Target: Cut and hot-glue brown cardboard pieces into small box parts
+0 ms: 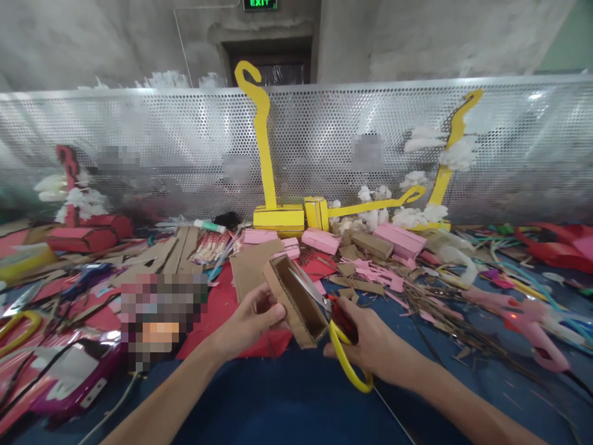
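My left hand (254, 320) grips the left side of a small open cardboard box (290, 303), thumb on its near wall. The box is tilted, with its hollow side facing up toward me. In my right hand (365, 337) is a pair of scissors (345, 355) with yellow and red handles. Their blades point up and left and lie over the box's opening, close to its right wall. Whether the blades touch the cardboard I cannot tell. Beneath the box lie red paper (213, 318) and a flat piece of cardboard (252, 266).
Yellow hook-shaped pieces (264, 148) on box bases stand along a perforated metal panel (185, 136). Pink boxes (319, 241) and cardboard scraps lie before them. Twigs (445, 321) and a pink glue gun (523, 321) are at right. A purple device (74, 383) lies at left.
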`<state>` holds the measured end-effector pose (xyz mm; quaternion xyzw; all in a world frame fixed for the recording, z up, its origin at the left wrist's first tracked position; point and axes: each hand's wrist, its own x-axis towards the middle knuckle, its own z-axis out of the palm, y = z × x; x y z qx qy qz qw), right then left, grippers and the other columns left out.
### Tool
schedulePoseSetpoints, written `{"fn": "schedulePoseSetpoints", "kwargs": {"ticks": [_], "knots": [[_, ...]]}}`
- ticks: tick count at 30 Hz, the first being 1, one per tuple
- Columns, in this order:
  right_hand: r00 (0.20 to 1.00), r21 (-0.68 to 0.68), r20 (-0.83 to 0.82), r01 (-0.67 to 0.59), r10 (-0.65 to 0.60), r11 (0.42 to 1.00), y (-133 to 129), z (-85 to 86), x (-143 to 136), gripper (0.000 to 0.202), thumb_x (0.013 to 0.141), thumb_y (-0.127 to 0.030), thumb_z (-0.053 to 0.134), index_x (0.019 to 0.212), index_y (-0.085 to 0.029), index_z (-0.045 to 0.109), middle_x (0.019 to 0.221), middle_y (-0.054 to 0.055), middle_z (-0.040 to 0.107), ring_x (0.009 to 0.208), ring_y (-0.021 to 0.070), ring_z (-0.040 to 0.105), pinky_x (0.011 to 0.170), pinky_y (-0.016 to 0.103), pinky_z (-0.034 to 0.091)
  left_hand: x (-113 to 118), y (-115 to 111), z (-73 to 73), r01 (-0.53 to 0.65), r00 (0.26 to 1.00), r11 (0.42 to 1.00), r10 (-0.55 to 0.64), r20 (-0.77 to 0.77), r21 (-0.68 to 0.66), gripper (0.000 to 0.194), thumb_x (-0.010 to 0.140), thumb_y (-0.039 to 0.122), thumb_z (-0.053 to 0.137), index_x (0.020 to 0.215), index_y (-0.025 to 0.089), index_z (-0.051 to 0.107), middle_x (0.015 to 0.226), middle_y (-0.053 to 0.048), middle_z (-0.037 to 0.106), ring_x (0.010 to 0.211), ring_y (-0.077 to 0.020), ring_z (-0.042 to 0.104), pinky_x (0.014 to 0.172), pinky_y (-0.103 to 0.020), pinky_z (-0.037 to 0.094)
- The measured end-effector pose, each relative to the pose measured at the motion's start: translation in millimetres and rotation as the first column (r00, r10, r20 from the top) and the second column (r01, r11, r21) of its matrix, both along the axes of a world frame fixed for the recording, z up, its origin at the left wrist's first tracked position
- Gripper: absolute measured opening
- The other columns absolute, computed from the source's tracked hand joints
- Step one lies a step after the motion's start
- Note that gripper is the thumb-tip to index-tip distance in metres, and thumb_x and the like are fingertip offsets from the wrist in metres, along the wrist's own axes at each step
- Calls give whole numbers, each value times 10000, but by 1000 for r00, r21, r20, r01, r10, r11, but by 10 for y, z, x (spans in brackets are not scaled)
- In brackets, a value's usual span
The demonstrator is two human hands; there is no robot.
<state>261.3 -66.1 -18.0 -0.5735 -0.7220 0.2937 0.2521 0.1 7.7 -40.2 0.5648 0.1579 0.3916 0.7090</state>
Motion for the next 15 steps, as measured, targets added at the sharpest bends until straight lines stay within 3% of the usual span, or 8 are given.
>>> {"fn": "schedulePoseSetpoints", "kwargs": {"ticks": [6, 15], "knots": [[999, 27, 44, -7, 5, 1000, -20, 109, 54, 412, 762, -457, 799, 864, -230, 470, 710, -79, 523, 633, 110, 335, 553, 252, 307, -1, -3, 45, 8, 1000, 997, -6, -18, 81, 377, 917, 310, 737, 1275, 227, 655, 1270, -115, 693, 1120, -238, 694, 938, -371, 591], [999, 52, 35, -35, 33, 998, -15, 148, 81, 413, 762, -421, 786, 847, -235, 427, 703, -83, 474, 628, 107, 343, 553, 249, 311, 4, -37, 127, -4, 1000, 992, 4, 2, 127, 289, 909, 288, 741, 1185, 216, 697, 1176, -92, 710, 1062, -212, 691, 914, -348, 594]]}}
